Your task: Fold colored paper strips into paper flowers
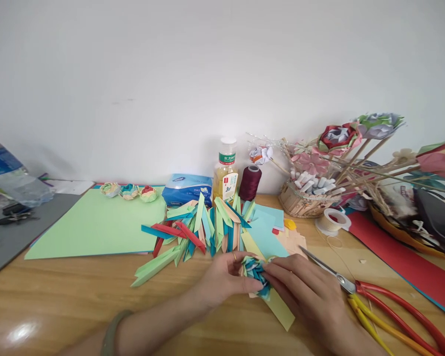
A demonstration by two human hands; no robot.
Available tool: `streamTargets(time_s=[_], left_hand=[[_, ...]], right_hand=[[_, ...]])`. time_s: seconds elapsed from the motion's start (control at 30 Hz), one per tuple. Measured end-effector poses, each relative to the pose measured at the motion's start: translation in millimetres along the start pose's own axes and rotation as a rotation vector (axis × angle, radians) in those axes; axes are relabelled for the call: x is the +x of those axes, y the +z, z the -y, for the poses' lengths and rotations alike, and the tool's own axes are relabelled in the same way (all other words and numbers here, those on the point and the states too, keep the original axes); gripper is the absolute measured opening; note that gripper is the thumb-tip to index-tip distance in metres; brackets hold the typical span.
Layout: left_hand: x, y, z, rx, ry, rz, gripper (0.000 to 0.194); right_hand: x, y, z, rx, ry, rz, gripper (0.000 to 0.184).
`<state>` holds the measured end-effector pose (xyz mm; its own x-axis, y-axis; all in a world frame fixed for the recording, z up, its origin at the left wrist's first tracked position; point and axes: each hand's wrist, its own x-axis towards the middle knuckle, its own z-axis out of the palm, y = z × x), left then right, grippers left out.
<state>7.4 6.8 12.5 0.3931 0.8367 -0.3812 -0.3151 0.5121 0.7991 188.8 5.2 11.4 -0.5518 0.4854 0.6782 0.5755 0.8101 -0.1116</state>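
A folded paper flower (pixel 255 271) in blue, light green and peach is between my hands, low in the middle of the view. My left hand (pixel 228 279) grips it from the left, thumb on the front and fingers behind. From the right, my right hand (pixel 307 287) pinches the flower's edge, with its fingertips partly hiding that side. A pale yellow paper strip (pixel 282 310) shows beneath the flower and my right hand. Just beyond lies a heap of folded paper strips (pixel 203 225) in green, blue, red and peach.
Red-handled scissors (pixel 350 287) lie at the right, beside yellow-handled pliers (pixel 371 316). Three finished paper flowers (pixel 129 191) rest on green paper sheets (pixel 107 222). Behind stand a tissue pack (pixel 188 189), a bottle (pixel 226 168), a thread spool (pixel 249 183) and a basket (pixel 307 202).
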Motion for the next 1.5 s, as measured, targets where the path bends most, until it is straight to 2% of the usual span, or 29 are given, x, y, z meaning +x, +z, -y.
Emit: streamTargets(time_s=[0.23, 0.47, 0.53, 0.73, 0.83, 1.0, 1.23, 1.4, 1.5], left_hand=[[2, -0.1, 1, 0.005, -0.013, -0.001, 0.051], [2, -1.0, 0, 0.041, 0.007, 0.036, 0.046], [1, -1.6, 0, 0.049, 0.017, 0.044, 0.045], [0, -3.4, 0, 0.015, 0.030, 0.024, 0.046], [-3, -2.6, -2, -0.006, 0.006, 0.018, 0.050], [-5, -1.6, -5, -0.092, -0.032, 0.041, 0.052], [-6, -2.5, -7, -0.081, -0.023, 0.040, 0.048], [-6, -3.1, -6, -0.087, -0.022, 0.040, 0.052], [-5, -4.1, -4, -0.112, -0.025, 0.029, 0.055]], right_hand=[[2, 2, 4, 0.014, 0.051, -0.027, 0.014], [7, 1, 8, 0.159, 0.186, 0.016, 0.012], [10, 0, 9, 0.261, 0.282, 0.040, 0.011], [22, -2, 9, 0.641, 0.717, 0.212, 0.013], [23, -2, 8, 0.797, 0.819, 0.228, 0.019], [21, -1, 8, 0.754, 0.827, 0.210, 0.020], [22, -3, 10, 0.686, 0.767, 0.161, 0.015], [25, -4, 10, 0.865, 0.829, 0.266, 0.022], [25, -3, 9, 0.998, 0.892, 0.280, 0.024]])
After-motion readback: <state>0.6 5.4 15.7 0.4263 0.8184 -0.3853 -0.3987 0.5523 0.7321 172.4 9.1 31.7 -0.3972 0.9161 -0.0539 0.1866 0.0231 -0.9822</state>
